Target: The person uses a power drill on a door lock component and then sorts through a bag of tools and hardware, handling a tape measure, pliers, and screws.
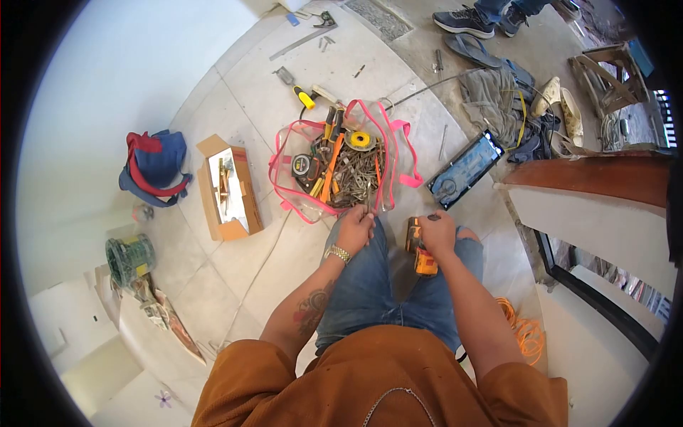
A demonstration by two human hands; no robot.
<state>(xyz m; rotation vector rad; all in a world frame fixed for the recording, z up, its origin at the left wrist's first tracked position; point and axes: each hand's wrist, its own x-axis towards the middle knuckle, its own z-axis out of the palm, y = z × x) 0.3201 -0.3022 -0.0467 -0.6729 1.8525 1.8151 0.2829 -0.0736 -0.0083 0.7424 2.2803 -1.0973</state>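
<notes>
My left hand (353, 226) reaches into the near edge of a clear tool bag with pink straps (403, 146), its fingers closed on something small among the screws and metal bits; what it pinches is too small to tell. My right hand (436, 231) grips a yellow and black power drill (422, 260) held upright by my right knee. The bag holds a tape measure (302, 164), an orange-handled tool (330, 171) and a yellow disc (361, 139). I am crouched in blue jeans over the tiled floor.
An open cardboard box (228, 186) lies left of the bag, a blue and red backpack (154, 165) farther left. A blue-lidded case (466, 169) sits to the right, near cloths and sandals. An orange cord (523, 329) coils by my right side. Another person's shoes (466, 19) stand at the top.
</notes>
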